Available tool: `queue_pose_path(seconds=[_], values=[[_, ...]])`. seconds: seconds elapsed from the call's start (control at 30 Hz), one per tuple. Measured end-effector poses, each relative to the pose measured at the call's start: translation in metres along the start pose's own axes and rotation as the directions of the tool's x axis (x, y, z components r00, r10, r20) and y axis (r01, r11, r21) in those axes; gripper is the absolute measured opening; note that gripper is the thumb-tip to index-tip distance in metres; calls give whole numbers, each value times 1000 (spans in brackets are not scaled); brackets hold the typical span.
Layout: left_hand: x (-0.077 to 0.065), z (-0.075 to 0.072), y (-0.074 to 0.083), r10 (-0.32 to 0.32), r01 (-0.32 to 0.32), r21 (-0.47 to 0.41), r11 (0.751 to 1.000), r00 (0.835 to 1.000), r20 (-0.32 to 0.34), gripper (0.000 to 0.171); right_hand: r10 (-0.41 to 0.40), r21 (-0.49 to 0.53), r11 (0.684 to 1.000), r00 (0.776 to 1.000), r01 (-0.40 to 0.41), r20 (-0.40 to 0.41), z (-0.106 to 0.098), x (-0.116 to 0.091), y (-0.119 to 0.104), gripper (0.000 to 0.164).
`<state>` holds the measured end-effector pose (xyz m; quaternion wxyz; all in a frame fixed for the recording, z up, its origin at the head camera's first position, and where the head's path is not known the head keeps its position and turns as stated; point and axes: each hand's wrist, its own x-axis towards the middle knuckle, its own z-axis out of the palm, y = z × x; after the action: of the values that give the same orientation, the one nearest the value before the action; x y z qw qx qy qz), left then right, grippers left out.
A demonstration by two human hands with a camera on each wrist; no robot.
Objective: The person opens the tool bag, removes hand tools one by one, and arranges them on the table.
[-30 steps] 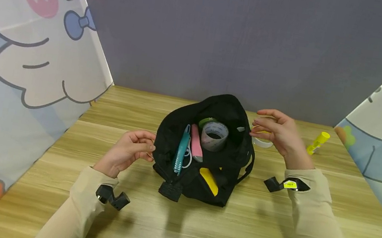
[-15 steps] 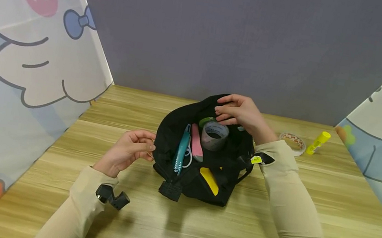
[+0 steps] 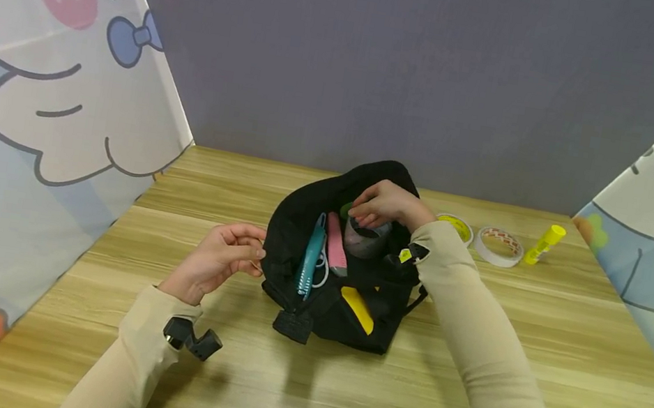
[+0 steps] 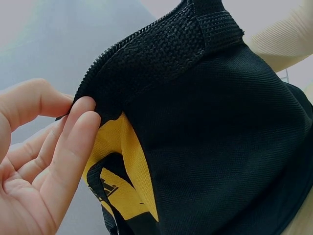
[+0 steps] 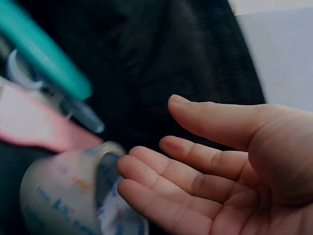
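A black zippered bag stands open on the table. My left hand pinches its zippered edge between thumb and fingers. Inside are a wide roll of packing tape, a long pink thing, a teal tool and a white loop like a scissors handle. My right hand is down in the bag's mouth, over the tape roll. In the right wrist view its fingers are extended, thumb apart, fingertips right at the roll's rim. A yellow patch shows on the bag's near side.
Right of the bag, a yellow-cored tape roll lies partly hidden behind the right sleeve. Beside it are a white tape roll and a standing yellow glue stick. A grey wall rises behind the table.
My right hand has moved left from beside the bag's right edge, then down into its mouth over the packing tape roll. The left hand keeps its hold on the bag.
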<state>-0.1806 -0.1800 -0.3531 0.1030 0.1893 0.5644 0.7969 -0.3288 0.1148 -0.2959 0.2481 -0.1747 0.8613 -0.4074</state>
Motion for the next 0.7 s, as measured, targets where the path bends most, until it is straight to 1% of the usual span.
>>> queue_pose_path(seconds=[0.07,0.13,0.23,0.27,0.33,0.4,0.47,0.53,0.7], values=[[0,0,0,2,-2,-5,1000,1000,2,36,18,-71,997,1000,-18,2,4,2,0,35],[0,0,0,2,-2,-10,1000,1000,1,36,42,-130,991,999,-41,5,8,5,2,29],[0,0,1,2,-2,-13,1000,1000,-3,36,64,-222,973,998,-58,20,14,9,3,11],[0,0,1,3,-3,-13,1000,1000,-3,36,64,-248,967,998,-56,23,15,10,4,10],[0,0,1,4,-4,-12,1000,1000,-3,36,56,-292,955,998,-47,23,18,11,4,18],[0,0,1,6,-6,-12,1000,1000,-1,36,51,-305,951,999,-44,14,19,12,6,25],[0,0,1,6,-6,-11,1000,1000,0,37,44,-299,953,999,-44,-4,20,12,6,28],[0,0,1,7,-7,-11,1000,1000,-1,37,39,-286,957,999,-43,-21,21,11,6,26],[-1,0,1,11,-10,-6,1000,1000,2,38,8,-283,959,999,-20,-44,22,9,6,14]])
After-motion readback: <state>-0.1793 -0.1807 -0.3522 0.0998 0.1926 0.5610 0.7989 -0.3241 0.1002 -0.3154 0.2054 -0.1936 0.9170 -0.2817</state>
